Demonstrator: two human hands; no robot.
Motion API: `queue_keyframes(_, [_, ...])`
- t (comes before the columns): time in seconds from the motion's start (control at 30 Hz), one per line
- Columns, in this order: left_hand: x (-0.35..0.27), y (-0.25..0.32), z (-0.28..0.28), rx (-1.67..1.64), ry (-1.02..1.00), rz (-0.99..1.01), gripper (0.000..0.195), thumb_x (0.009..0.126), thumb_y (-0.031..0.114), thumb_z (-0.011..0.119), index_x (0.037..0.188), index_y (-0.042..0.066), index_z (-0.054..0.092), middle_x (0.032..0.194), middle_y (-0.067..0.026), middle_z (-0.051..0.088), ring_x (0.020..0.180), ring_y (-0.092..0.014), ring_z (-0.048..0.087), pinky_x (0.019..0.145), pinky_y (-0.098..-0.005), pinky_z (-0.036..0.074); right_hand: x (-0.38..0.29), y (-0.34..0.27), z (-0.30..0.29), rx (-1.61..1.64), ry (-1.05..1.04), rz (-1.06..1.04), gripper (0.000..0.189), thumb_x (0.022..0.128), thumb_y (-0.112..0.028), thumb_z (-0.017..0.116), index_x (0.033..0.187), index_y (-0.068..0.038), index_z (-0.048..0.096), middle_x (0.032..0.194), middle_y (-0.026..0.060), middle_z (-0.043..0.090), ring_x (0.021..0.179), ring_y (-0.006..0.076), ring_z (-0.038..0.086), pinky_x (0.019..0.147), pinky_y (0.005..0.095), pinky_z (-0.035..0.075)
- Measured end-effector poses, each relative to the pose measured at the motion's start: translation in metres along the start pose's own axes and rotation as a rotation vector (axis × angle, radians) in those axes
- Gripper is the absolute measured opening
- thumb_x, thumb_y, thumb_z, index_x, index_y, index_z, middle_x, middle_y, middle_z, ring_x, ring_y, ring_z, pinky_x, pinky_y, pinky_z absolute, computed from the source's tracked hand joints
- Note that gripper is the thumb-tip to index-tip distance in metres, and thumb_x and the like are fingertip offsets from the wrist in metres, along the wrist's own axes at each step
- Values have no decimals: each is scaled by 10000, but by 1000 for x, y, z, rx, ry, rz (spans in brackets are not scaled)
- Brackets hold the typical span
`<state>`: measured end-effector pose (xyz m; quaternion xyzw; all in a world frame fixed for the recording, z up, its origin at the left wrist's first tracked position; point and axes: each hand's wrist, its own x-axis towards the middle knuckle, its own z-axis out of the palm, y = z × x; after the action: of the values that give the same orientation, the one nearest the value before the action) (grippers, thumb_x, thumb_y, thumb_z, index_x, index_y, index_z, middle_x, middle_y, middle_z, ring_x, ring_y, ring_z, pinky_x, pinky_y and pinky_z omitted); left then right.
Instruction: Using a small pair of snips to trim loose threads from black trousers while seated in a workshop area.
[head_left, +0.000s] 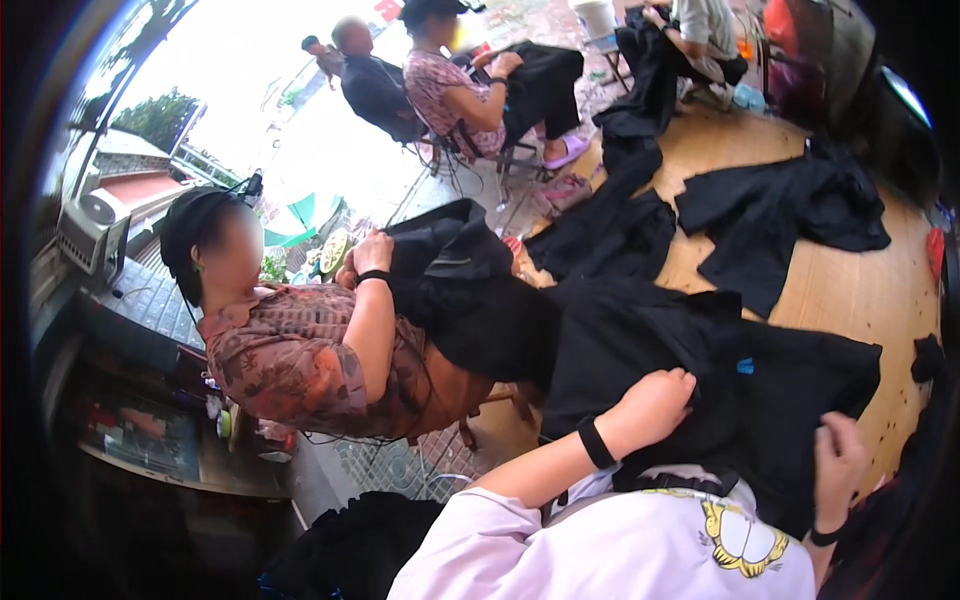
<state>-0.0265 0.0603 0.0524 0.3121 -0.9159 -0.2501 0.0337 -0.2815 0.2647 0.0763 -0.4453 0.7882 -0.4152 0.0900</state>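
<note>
A black cloth garment (795, 397) is spread across my lap, with a small blue mark (745, 366) on it. My left hand (651, 411) has its fingertips pinched together on a fold of the cloth. At the garment's right side is my right hand (840, 465), its fingers loosely curled beside the edge. Whether it grips any cloth is not plain. Any small tool in either hand is hidden.
To my left a seated person (300, 337) holds a dark garment (457, 247). More black garments (795, 202) lie on the light wooden floor (892, 292) ahead. Farther off, other people (465, 97) sit with dark cloth. A dark cloth pile (360, 544) lies at lower left.
</note>
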Motion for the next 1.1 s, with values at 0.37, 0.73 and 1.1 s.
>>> queue_keyframes(0.37, [59, 32, -13, -392, 30, 90, 285, 874, 321, 698, 899, 37, 716, 812, -139, 692, 809, -336, 686, 721, -447, 531, -39, -23, 49, 94, -298, -163, 132, 740, 47, 719, 864, 4, 726, 713, 156, 650, 601, 265, 637, 551, 328, 472])
queue_keyframes(0.73, [132, 37, 53, -58, 140, 262, 145, 716, 84, 670, 833, -1, 678, 892, -218, 668, 885, -387, 660, 798, -471, 541, -51, -19, 34, 125, -236, -221, 132, 732, 2, 697, 857, -40, 690, 782, 133, 684, 658, 306, 678, 584, 365, 531])
queue_keyframes(1.1, [147, 52, 80, -688, 194, 6, 676, 772, -95, 706, 1398, 68, 509, 1205, -115, 600, 1052, -186, 636, 851, -291, 546, -64, -14, 14, 147, 61, 53, 185, 776, 98, 735, 927, -3, 694, 813, 90, 671, 650, 130, 639, 571, 236, 494])
